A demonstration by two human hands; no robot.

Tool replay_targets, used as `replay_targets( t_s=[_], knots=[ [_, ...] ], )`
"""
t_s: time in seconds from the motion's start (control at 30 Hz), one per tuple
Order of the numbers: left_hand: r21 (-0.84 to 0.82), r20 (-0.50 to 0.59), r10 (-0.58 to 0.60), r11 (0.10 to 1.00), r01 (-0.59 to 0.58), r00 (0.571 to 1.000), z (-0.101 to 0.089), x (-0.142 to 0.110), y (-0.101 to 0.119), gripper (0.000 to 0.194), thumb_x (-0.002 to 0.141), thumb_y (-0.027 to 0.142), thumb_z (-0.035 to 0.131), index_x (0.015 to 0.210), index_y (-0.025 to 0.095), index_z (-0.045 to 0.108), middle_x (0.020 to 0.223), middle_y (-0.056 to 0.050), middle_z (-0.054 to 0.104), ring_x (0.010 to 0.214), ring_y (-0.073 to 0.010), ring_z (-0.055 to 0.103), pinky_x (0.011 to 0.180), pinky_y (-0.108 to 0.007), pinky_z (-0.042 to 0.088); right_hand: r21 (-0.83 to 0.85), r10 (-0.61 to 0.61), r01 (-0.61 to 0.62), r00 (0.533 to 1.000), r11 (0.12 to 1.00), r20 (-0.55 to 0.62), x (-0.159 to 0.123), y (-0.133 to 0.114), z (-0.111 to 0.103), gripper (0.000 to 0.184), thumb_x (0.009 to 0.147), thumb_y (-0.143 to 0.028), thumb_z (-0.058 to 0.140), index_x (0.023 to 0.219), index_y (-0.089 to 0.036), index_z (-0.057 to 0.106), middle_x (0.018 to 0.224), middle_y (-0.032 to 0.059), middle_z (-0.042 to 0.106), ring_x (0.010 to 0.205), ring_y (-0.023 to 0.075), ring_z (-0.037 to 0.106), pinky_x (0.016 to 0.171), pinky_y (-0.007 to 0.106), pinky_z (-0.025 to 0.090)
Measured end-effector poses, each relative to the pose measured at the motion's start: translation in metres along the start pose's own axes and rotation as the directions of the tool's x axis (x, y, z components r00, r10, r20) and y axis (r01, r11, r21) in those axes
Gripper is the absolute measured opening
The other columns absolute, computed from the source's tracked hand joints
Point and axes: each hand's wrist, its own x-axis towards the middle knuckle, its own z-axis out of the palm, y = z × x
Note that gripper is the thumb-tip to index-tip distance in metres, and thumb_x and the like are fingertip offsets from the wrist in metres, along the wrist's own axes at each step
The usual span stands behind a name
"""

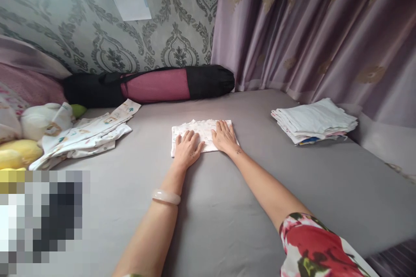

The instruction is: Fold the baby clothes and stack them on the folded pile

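Observation:
A small white garment with a faint print [208, 132] lies folded into a rectangle on the grey bed sheet [227, 207]. Its exact kind I cannot make out. My left hand [187, 149] rests flat on its left part, fingers slightly spread. On its right part lies my right hand [224, 137], palm down with the fingers stretched out. Both hands touch the cloth from above and neither grips it. Parts of the cloth are hidden under the palms.
To the right sits a stack of folded white cloths [315, 119]. Loose printed baby clothes [87, 136] lie at the left beside plush toys [47, 117]. A long black and pink bag [156, 84] runs along the wall. Purple curtains [292, 30] hang at the back right.

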Motion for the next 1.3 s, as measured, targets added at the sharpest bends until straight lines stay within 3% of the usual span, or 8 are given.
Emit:
replay_targets(
  t_s=[0.3, 0.67, 0.83, 0.93, 1.03, 1.1, 1.2, 1.3],
  knots=[
    [-0.010, -0.004, 0.001, 1.000, -0.001, 1.000, -0.002, -0.001, 0.001, 0.041, 0.099, 0.044, 0.037, 0.129, 0.022, 0.054, 0.144, -0.013, 0.051, 0.141, -0.0272, 0.037, 0.113, -0.050, 0.026, -0.007, 0.003, -0.003, 0.999, 1.000, 0.046, 0.000, 0.000, -0.005, 0.062, 0.102, -0.037, 0.021, 0.153, -0.003, 0.027, 0.161, 0.0145, 0.024, 0.150, 0.0257, 0.017, 0.122, 0.046, 0.009],
    [0.000, -0.001, 0.005, 1.000, -0.005, 1.000, -0.001, 0.000, 0.001, 0.044, 0.099, 0.044, 0.032, 0.131, 0.022, 0.053, 0.144, -0.012, 0.052, 0.142, -0.0268, 0.036, 0.114, -0.050, 0.026, -0.056, 0.021, -0.016, 0.997, 0.998, 0.076, -0.007, 0.023, -0.015, 0.064, 0.102, -0.039, 0.017, 0.154, -0.002, 0.024, 0.163, 0.0132, 0.017, 0.151, 0.0245, 0.013, 0.122, 0.043, 0.011],
    [0.084, -0.012, -0.191, 0.978, 0.191, 0.982, 0.006, 0.002, 0.002, 0.053, 0.099, 0.046, 0.030, 0.139, 0.015, 0.047, 0.153, -0.017, 0.042, 0.145, -0.0310, 0.030, 0.117, -0.051, 0.023, -0.052, 0.015, -0.011, 0.997, 0.999, 0.071, -0.007, 0.024, -0.013, 0.065, 0.102, -0.040, 0.018, 0.153, -0.001, 0.024, 0.163, 0.0137, 0.018, 0.151, 0.0251, 0.014, 0.122, 0.043, 0.013],
    [0.132, -0.016, -0.245, 0.960, 0.245, 0.969, 0.005, 0.005, 0.004, 0.056, 0.099, 0.045, 0.031, 0.140, 0.010, 0.046, 0.152, -0.021, 0.041, 0.143, -0.0332, 0.033, 0.116, -0.051, 0.025, -0.075, -0.003, 0.006, 0.999, 0.997, 0.047, -0.007, 0.024, -0.015, 0.063, 0.102, -0.040, 0.021, 0.152, -0.002, 0.029, 0.161, 0.0153, 0.024, 0.149, 0.0260, 0.018, 0.121, 0.045, 0.013],
    [0.166, -0.004, -0.204, 0.965, 0.202, 0.979, -0.005, 0.011, 0.001, 0.050, 0.100, 0.043, 0.029, 0.129, 0.012, 0.055, 0.136, -0.020, 0.057, 0.129, -0.0318, 0.050, 0.109, -0.048, 0.034, -0.118, -0.044, 0.044, 0.999, 0.992, 0.000, -0.002, 0.025, -0.021, 0.056, 0.103, -0.036, 0.024, 0.144, -0.005, 0.044, 0.153, 0.0173, 0.041, 0.143, 0.0274, 0.033, 0.119, 0.046, 0.017],
    [0.193, 0.033, -0.191, 0.964, 0.182, 0.981, -0.014, 0.019, -0.005, 0.044, 0.100, 0.037, 0.029, 0.117, 0.014, 0.062, 0.121, -0.017, 0.065, 0.115, -0.0300, 0.059, 0.101, -0.044, 0.042, -0.145, -0.062, 0.061, 0.998, 0.988, -0.004, 0.005, 0.026, -0.027, 0.049, 0.102, -0.031, 0.026, 0.132, -0.008, 0.058, 0.141, 0.0172, 0.055, 0.133, 0.0279, 0.045, 0.115, 0.044, 0.025],
    [0.220, 0.130, -0.197, 0.961, 0.165, 0.972, -0.028, 0.035, -0.019, 0.035, 0.096, 0.022, 0.034, 0.106, 0.016, 0.067, 0.112, -0.015, 0.068, 0.107, -0.0282, 0.063, 0.089, -0.037, 0.047, -0.172, -0.050, 0.056, 0.998, 0.984, 0.040, 0.020, 0.029, -0.039, 0.041, 0.100, -0.022, 0.032, 0.116, -0.012, 0.069, 0.127, 0.0167, 0.064, 0.123, 0.0278, 0.053, 0.104, 0.038, 0.037],
    [0.186, 0.211, -0.218, 0.966, 0.180, 0.953, -0.037, 0.054, -0.035, 0.034, 0.091, 0.017, 0.040, 0.106, 0.020, 0.070, 0.115, -0.012, 0.070, 0.107, -0.0272, 0.064, 0.085, -0.034, 0.048, -0.166, -0.003, 0.026, 0.991, 0.986, 0.136, 0.038, 0.033, -0.051, 0.034, 0.096, -0.017, 0.041, 0.115, -0.015, 0.070, 0.122, 0.0164, 0.067, 0.120, 0.0276, 0.057, 0.095, 0.035, 0.044]
  ],
)
